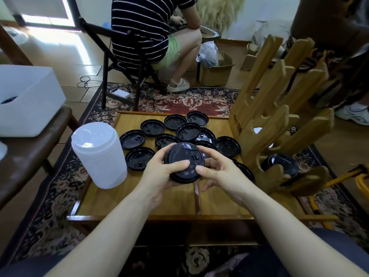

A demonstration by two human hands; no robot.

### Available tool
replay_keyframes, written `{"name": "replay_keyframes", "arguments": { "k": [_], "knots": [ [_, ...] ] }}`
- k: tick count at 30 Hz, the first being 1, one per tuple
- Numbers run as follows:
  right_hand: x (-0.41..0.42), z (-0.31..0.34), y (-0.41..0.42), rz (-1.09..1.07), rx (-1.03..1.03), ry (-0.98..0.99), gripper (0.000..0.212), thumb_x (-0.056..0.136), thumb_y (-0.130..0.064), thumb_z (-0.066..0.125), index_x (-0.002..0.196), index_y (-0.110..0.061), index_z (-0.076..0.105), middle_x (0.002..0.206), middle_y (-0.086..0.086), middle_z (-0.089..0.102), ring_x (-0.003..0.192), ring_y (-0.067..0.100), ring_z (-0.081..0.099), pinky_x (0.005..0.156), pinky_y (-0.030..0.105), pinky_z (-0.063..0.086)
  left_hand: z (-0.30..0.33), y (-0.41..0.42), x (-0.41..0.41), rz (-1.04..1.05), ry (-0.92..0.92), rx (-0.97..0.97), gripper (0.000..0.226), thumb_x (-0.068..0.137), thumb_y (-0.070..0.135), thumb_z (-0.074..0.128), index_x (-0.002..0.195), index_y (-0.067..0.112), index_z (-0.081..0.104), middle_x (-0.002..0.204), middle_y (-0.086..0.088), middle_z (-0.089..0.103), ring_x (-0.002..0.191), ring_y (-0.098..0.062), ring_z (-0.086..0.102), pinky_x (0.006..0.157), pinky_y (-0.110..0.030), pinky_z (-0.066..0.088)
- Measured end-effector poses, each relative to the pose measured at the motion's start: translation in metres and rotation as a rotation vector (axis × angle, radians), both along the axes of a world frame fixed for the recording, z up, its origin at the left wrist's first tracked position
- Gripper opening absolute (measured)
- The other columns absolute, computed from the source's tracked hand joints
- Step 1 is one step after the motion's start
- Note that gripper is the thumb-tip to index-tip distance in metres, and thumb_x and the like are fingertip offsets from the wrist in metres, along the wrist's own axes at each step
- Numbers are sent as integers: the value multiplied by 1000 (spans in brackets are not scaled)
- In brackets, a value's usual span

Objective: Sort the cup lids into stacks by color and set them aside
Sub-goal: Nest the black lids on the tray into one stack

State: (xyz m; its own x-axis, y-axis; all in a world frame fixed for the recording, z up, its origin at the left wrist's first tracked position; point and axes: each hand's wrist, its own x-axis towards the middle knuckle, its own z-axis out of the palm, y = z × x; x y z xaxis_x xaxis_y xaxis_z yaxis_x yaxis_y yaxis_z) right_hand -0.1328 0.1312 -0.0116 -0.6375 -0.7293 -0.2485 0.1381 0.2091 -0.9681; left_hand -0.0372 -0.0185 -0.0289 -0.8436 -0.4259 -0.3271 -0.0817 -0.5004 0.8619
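A low wooden table (139, 200) stands on a patterned rug (179, 100). Above its middle, the left hand (159, 176) grips a short stack of black lids (184, 162) from seven o'clock, thumb on top, while the right hand (221, 172) pinches its four-o'clock edge. Loose black lids (135, 138) spread toward twelve o'clock, and a tall stack of white lids (99, 154) stands at nine.

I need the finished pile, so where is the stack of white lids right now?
The stack of white lids stands on the wooden tray's left side, beside the loose black lids, left of the left hand.
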Motion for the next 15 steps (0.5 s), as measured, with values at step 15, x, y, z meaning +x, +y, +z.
{"name": "replay_keyframes", "arguments": {
  "k": [15],
  "knots": [
    [-13, -11, 22, 33, 575, 738, 52, 87, -49, 64, 134, -34, 47, 118, -10, 57, 95, 9, 59, 82, 32, 53, 2, -4, 7, 88, -60, -86, 46, 81, 5, 76, 122, 22, 66, 113, 0, 73, 95, -20, 73, 65, -37, 61]
  ]
}}
